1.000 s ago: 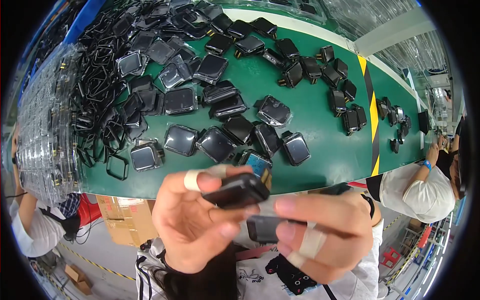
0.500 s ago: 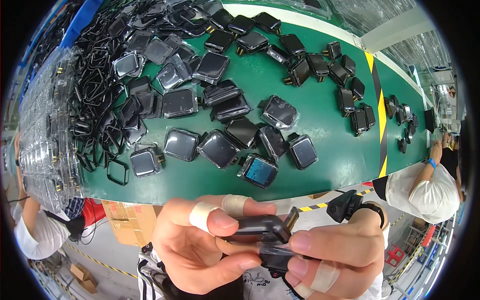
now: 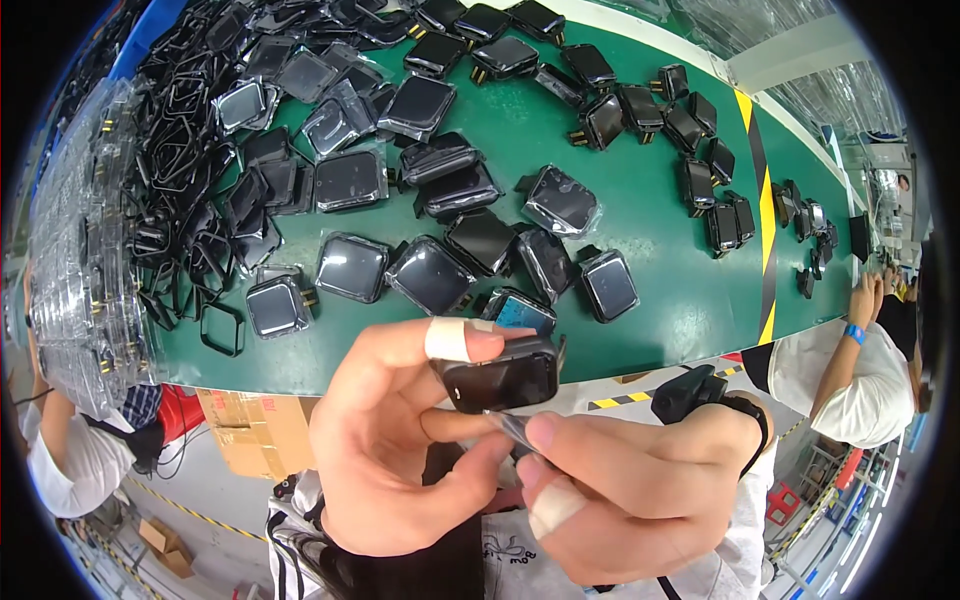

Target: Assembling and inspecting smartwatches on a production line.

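My left hand [image 3: 385,455] grips a black smartwatch body [image 3: 508,382] above the table's near edge, its index finger lying along the top. A strip of pale tape wraps that finger. Close against it, my right hand [image 3: 645,475] pinches a clear plastic film [image 3: 512,430] between thumb and fingertips, just below the watch. One of its fingers is taped too. Whether a dark piece sits behind the film is hidden by the fingers. Just beyond, a watch with a lit blue screen [image 3: 522,312] lies partly covered by my left hand.
Several film-wrapped watches [image 3: 353,268] lie on the green table [image 3: 400,345]. Black frames [image 3: 220,330] heap at the left beside stacked clear trays [image 3: 80,270]. More watches [image 3: 697,185] sit near yellow-black tape [image 3: 768,215]. Another person's arm [image 3: 848,350] rests at the far right.
Both hands have risen toward the table, and the watch has turned so its glossy dark face shows. The film still stretches from my right fingertips toward my left hand.
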### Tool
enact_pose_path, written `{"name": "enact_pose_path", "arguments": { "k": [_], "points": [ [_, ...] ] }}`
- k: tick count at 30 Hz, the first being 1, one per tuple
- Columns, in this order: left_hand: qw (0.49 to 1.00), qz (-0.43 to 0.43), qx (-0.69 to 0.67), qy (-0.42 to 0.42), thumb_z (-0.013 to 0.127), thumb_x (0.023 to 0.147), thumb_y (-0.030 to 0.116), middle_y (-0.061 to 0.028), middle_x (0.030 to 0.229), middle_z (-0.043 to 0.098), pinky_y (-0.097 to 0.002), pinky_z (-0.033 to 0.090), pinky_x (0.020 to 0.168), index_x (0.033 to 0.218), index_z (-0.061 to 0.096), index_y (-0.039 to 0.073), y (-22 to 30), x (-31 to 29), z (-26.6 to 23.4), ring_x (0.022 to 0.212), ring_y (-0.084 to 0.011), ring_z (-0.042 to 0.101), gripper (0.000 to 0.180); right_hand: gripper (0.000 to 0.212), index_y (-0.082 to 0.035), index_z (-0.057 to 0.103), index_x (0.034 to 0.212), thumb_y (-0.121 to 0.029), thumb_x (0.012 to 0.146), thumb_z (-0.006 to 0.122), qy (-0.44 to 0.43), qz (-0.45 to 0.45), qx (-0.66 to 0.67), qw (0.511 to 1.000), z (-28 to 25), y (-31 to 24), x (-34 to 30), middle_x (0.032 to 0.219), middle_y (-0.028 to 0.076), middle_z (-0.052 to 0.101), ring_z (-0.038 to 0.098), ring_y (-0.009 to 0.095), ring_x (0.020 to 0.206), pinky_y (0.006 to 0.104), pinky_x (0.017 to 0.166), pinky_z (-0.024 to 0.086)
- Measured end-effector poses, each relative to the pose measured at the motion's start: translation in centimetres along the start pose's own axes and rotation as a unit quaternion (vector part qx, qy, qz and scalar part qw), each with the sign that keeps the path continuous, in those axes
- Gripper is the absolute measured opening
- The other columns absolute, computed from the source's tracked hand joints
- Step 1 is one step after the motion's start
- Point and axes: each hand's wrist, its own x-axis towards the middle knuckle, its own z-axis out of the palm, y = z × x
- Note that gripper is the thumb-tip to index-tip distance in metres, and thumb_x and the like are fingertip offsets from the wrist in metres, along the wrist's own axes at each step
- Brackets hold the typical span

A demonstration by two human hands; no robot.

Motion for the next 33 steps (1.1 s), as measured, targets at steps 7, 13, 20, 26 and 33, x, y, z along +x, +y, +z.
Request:
{"name": "enact_pose_path", "arguments": {
  "k": [7, 13, 20, 26, 33],
  "points": [
    [0.996, 0.029, 0.074, 0.049, 0.05, 0.068, -0.02, -0.0205, 0.114, 0.053, -0.0314, 0.052, 0.086, 0.114, 0.043, -0.006, -0.6, -0.3, 0.2, 0.109, -0.0263, 0.055, 0.048, 0.017, -0.006, 0.057, 0.066, 0.007, 0.062, 0.066, 0.014, -0.026, 0.006, 1.0, 1.2, 0.4, -1.1, 0.079, 0.004, 0.057, 0.064, 0.023, 0.077, 0.0241, 0.058, 0.055],
    [0.996, 0.029, 0.085, 0.029, 0.048, 0.07, -0.017, -0.0262, 0.113, 0.051, -0.0318, 0.053, 0.083, 0.115, 0.038, -0.008, -0.4, -0.1, 0.2, 0.106, -0.0288, 0.055, 0.047, 0.017, -0.006, 0.057, 0.068, 0.006, 0.061, 0.067, 0.041, 0.021, 0.035, 0.998, 1.3, 0.3, -1.4, 0.079, 0.004, 0.059, 0.065, 0.025, 0.078, 0.023, 0.053, 0.052],
    [0.995, 0.005, 0.086, 0.041, 0.05, 0.074, -0.013, -0.0254, 0.113, 0.051, -0.0306, 0.051, 0.083, 0.116, 0.038, -0.008, -0.5, -0.1, 0.4, 0.105, -0.0268, 0.056, 0.044, 0.019, -0.007, 0.058, 0.073, 0.003, 0.061, 0.069, 0.027, 0.042, 0.08, 0.996, 1.3, 0.5, -1.8, 0.084, 0.005, 0.061, 0.065, 0.027, 0.081, 0.0214, 0.044, 0.046],
    [0.997, 0.021, 0.071, 0.028, 0.049, 0.076, -0.011, -0.0232, 0.116, 0.05, -0.0304, 0.052, 0.082, 0.116, 0.038, -0.007, -0.7, -0.3, -0.2, 0.105, -0.0247, 0.056, 0.042, 0.02, -0.008, 0.058, 0.075, 0.002, 0.061, 0.069, 0.004, 0.066, 0.098, 0.993, 0.8, 0.4, -1.5, 0.086, 0.006, 0.061, 0.065, 0.028, 0.081, 0.0221, 0.042, 0.044],
    [0.998, 0.013, 0.027, 0.061, 0.047, 0.08, -0.008, -0.0221, 0.118, 0.05, -0.0308, 0.053, 0.081, 0.118, 0.037, -0.008, -0.9, -0.2, -0.2, 0.102, -0.026, 0.058, 0.04, 0.022, -0.007, 0.059, 0.077, 0.002, 0.061, 0.071, 0.037, 0.096, 0.12, 0.987, 1.7, 0.5, -1.9, 0.085, 0.01, 0.061, 0.065, 0.028, 0.078, 0.025, 0.044, 0.046]
  ]
}}
